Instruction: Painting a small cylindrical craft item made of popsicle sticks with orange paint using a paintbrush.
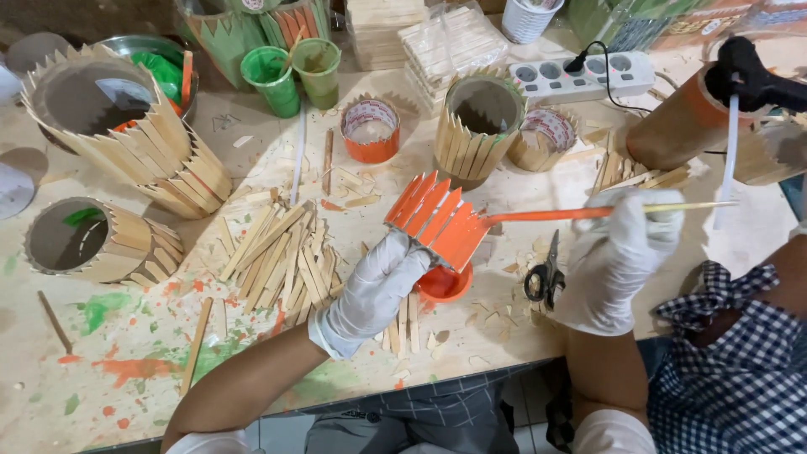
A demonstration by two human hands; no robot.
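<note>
1. The left hand (376, 290), in a white glove, is closed around an orange-painted stick holder (437, 223), held tilted above the desk (151, 370).
2. The right hand (618, 256), also gloved, pinches a thin brush (588, 212) – its orange tip touches the holder's side.
3. Under the holder sits a small orange paint cup (443, 284); black scissors (545, 273) lie just beside it.
4. A heap of bare wooden sticks (282, 252) lies left of the left hand – unpainted stick holders (126, 126) stand further off.
</note>
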